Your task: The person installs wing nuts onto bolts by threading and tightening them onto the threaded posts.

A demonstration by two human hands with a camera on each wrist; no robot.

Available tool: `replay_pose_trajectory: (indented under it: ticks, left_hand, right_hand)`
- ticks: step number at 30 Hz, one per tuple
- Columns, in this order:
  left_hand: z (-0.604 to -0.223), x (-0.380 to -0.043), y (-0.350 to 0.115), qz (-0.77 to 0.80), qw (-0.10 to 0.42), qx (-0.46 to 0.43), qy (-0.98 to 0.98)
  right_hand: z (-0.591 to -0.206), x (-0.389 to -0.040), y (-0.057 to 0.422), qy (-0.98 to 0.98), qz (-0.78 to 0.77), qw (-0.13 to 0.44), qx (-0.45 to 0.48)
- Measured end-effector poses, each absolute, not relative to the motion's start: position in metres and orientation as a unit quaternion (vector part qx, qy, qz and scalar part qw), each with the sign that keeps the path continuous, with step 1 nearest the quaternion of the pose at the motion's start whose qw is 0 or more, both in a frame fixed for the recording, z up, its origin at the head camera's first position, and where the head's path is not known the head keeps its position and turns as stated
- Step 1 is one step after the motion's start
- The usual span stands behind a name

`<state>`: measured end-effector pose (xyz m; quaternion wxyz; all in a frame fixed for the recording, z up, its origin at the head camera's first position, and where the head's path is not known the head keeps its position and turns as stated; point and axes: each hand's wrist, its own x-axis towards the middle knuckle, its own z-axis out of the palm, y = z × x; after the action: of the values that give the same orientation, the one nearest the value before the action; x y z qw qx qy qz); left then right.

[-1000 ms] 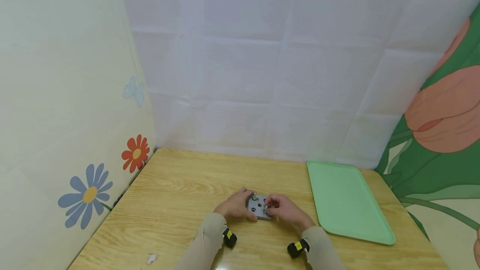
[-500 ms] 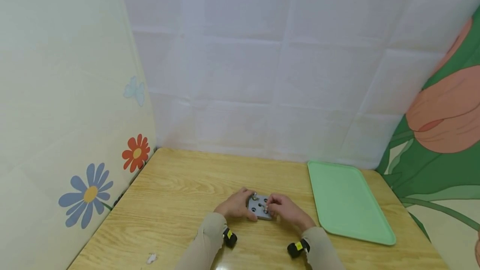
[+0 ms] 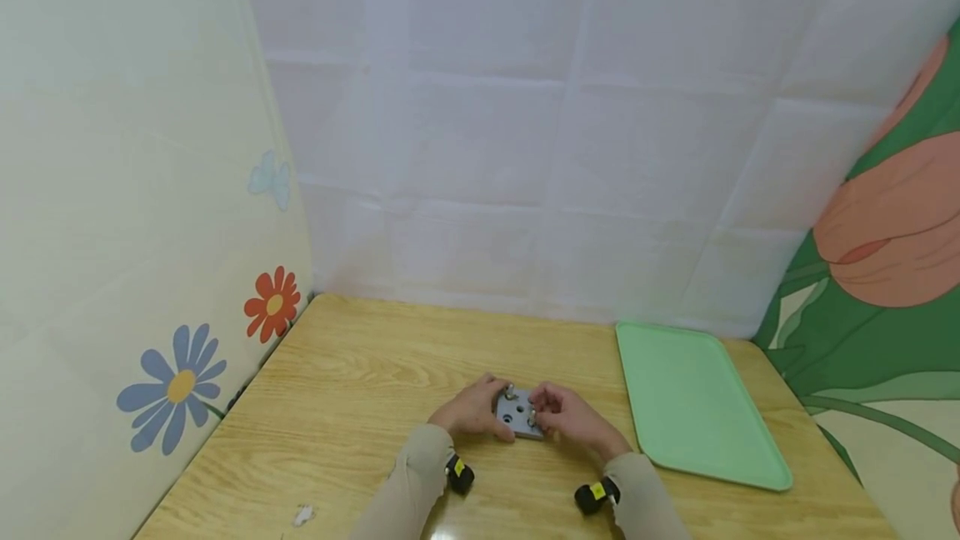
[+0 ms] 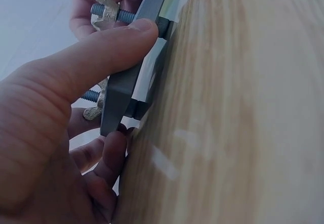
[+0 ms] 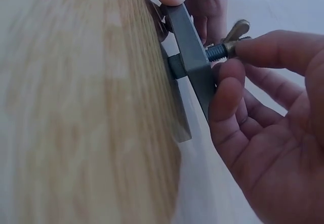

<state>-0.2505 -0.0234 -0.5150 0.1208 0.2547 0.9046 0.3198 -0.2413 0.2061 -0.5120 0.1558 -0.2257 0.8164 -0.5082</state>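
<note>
A grey metal plate [image 3: 519, 424] with round holes is tilted just above the wooden table, two bolts running through it. My left hand [image 3: 474, 409] grips the plate's left side, its thumb [image 4: 114, 47] lying along the edge in the left wrist view. On the right-hand bolt [image 5: 216, 52] sits a brass-coloured wing nut [image 5: 237, 32], which the fingers of my right hand [image 3: 573, 423] pinch. Another wing nut [image 4: 93, 114] is on the far-left bolt [image 4: 90, 96], beside my left fingers. The bolt heads [image 5: 177, 66] stick out on the plate's underside.
A light green tray [image 3: 693, 407] lies to the right on the wooden table [image 3: 390, 357]. A small whitish scrap [image 3: 303, 516] is near the front left. A white sheet [image 3: 465, 148] hangs behind, with flower-printed sheets at both sides.
My right fingers have shifted around the right-hand wing nut, their pose changing slightly as they work on it. My left hand and the plate stay in place.
</note>
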Motion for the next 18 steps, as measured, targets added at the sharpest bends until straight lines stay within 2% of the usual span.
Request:
replay_pose_trajectory:
  ticks: [10, 18]
  left_hand:
    - [-0.5171, -0.2519, -0.0222, 0.315, 0.118, 0.252, 0.907]
    - [-0.5164, -0.2512, -0.0226, 0.314, 0.117, 0.255, 0.907]
  right_hand:
    - [-0.5094, -0.2409, 0.2078, 0.825, -0.484, 0.167, -0.24]
    - [-0.5055, -0.2388, 0.2042, 0.839, -0.465, 0.152, -0.239]
